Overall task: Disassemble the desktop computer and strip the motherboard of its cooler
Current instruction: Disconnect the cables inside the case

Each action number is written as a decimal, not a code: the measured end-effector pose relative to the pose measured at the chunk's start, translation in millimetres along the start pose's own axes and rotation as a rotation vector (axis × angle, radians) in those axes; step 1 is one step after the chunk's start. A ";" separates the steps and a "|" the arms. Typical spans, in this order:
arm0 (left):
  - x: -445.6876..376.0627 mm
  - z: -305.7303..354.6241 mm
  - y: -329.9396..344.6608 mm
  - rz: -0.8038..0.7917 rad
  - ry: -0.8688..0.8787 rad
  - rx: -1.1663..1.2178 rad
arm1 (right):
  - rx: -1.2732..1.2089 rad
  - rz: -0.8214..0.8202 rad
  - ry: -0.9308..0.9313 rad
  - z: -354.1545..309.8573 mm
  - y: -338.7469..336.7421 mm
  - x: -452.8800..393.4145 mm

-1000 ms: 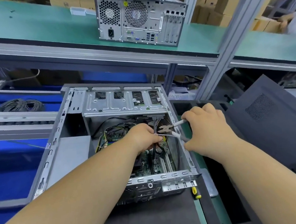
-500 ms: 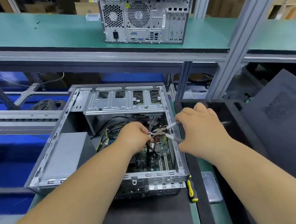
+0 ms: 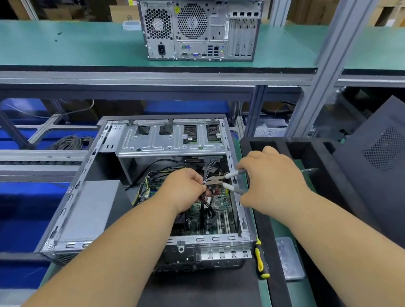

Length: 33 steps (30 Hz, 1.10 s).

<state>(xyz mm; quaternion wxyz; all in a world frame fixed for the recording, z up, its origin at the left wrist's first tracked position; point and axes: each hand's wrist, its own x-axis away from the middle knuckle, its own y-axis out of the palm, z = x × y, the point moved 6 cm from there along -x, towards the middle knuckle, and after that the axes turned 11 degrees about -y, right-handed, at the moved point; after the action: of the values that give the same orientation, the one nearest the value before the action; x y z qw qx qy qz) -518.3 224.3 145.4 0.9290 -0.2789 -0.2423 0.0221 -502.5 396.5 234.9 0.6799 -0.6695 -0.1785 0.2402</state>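
Nearest, a yellow screwdriver (image 3: pixel 261 261) lies on the mat by the open case (image 3: pixel 83 214), probably kept handy for screws. Inside the case, the left hand (image 3: pixel 182 190) pinches a bunch of wires (image 3: pixel 207 203) and lifts them off the motherboard (image 3: pixel 220 206), likely so they are easy to cut. The right hand (image 3: pixel 271 183) is curled around the 2 handles of the cutters (image 3: pixel 220 180), whose tip sits at the wires. The dark part under the left wrist may be the cooler. Far off, 1 more computer (image 3: pixel 199 27) waits on the green shelf.
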 end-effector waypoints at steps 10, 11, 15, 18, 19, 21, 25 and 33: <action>0.4 0.5 -0.7 0.037 0.020 -0.051 | 0.081 -0.006 -0.021 -5.7 -0.6 2.5; 0.0 0.5 -0.8 0.033 0.020 -0.057 | 0.080 -0.005 -0.022 -6.2 -0.4 2.7; -1.6 0.4 -0.5 0.014 0.021 -0.051 | 0.074 -0.005 -0.020 -6.5 0.0 2.5; -2.3 0.1 0.1 0.007 0.021 -0.041 | 0.070 0.002 -0.009 -5.6 0.1 2.6; -2.5 -0.1 0.4 0.005 0.023 -0.041 | 0.068 0.009 -0.003 -5.4 0.0 2.9; -2.9 -0.8 0.5 0.002 0.026 -0.033 | 0.065 0.020 0.008 -5.1 0.1 3.8; -3.6 -2.1 0.7 -0.001 0.032 -0.025 | 0.059 0.028 0.025 -5.6 1.7 3.9; -2.5 0.0 0.7 0.003 0.041 -0.058 | 0.047 0.022 0.044 -5.8 0.7 3.5</action>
<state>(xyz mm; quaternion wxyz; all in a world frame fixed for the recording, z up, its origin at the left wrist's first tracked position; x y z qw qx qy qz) -520.5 224.4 143.9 0.9253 -0.3062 -0.2235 0.0106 -496.4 393.7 233.7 0.6966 -0.6602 -0.1502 0.2373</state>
